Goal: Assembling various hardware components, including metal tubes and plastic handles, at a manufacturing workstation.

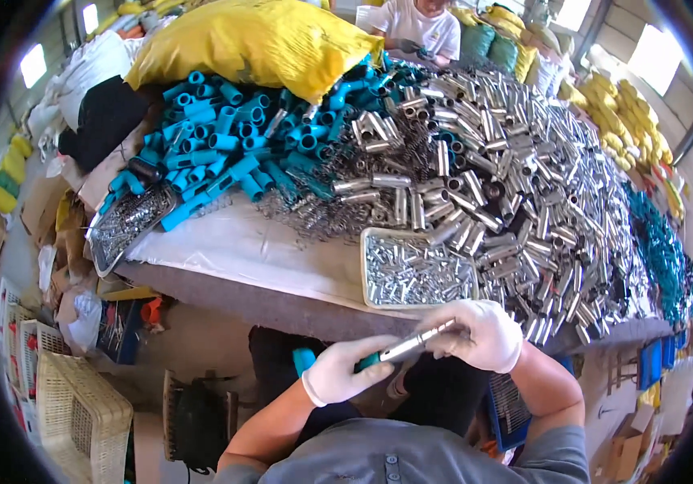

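Note:
In front of my body is a teal-handled tool with a shiny metal tube (403, 348), lying aslant above my lap. My gloved left hand (345, 373) is closed around its teal handle (304, 360), whose end sticks out to the left. At the tool's upper right end, a thin metal rod reaches into the fingers of my gloved right hand (480, 335), which are closed on it. Those fingertips are partly hidden and slightly blurred. Just beyond the right hand, a pale tray (365, 270) of small metal pins rests at the table's near edge.
A large heap of metal tubes (516, 185) covers the table's right side. Teal plastic handles (225, 141) are piled at the left under a yellow sack (258, 48). Loose springs (314, 218) lie between. Another person (423, 32) works across the table. A wicker basket (80, 403) stands lower left.

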`<state>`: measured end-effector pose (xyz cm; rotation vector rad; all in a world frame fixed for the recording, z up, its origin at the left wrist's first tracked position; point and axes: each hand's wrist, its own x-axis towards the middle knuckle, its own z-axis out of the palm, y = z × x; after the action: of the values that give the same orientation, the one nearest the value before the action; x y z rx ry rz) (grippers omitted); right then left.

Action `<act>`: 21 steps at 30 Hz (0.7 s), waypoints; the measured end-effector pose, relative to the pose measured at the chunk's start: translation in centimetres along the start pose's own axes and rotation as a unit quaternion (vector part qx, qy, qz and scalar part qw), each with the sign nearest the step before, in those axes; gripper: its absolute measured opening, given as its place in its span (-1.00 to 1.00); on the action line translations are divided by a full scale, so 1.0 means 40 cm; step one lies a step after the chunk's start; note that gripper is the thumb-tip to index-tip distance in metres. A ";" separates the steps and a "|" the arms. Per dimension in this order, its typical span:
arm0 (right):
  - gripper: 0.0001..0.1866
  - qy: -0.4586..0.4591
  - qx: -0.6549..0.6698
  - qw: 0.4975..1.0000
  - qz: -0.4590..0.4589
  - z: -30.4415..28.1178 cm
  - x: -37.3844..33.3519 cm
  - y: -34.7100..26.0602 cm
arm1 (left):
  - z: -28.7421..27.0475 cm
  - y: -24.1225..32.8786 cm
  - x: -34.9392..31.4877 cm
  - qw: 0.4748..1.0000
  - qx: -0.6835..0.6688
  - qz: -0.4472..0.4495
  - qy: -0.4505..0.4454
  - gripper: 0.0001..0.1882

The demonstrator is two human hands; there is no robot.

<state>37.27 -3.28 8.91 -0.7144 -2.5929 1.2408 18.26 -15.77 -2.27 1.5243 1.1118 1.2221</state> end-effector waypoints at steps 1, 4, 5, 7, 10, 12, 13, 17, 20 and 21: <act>-0.79 -0.022 -0.027 0.992 -0.120 -0.016 0.027 -0.003 | -0.016 0.002 -0.014 0.987 -0.126 -0.079 -0.055 -0.52; -0.72 -0.028 -0.080 0.966 -0.242 -0.015 0.083 -0.035 | -0.038 0.001 -0.025 0.961 -0.253 -0.087 -0.069 -0.43; -0.72 -0.030 -0.114 0.968 -0.220 -0.017 0.103 -0.049 | -0.046 -0.006 -0.026 0.964 -0.252 -0.073 -0.050 -0.43; -0.72 -0.030 -0.155 0.963 -0.220 -0.023 0.148 -0.036 | -0.063 -0.015 -0.013 0.961 -0.265 -0.084 -0.007 -0.44; -0.61 -0.060 0.042 0.984 -0.160 -0.037 0.248 -0.003 | -0.085 -0.060 0.012 0.922 -0.380 -0.062 0.034 -0.57; -0.71 -0.003 -0.122 0.989 -0.084 -0.047 0.310 0.024 | -0.104 -0.085 0.017 0.893 -0.445 -0.056 0.045 -0.55; -0.76 0.042 -0.217 0.970 -0.102 -0.061 0.344 0.068 | -0.110 -0.089 0.020 0.894 -0.444 -0.042 0.046 -0.54; -0.74 0.229 -0.248 0.939 -0.068 -0.201 0.525 0.161 | -0.117 -0.119 0.019 0.923 -0.371 -0.030 0.094 -0.50; -0.77 0.286 -0.311 0.905 -0.062 -0.326 0.683 0.234 | -0.112 -0.129 0.026 0.913 -0.394 -0.034 0.104 -0.56; -0.78 0.301 -0.357 0.882 -0.073 -0.364 0.728 0.253 | -0.119 -0.140 0.035 0.920 -0.381 -0.026 0.089 -0.56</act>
<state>20.68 26.49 9.07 -0.8180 -2.4265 -0.0584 13.06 -12.69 -6.69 0.7936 0.6426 1.5366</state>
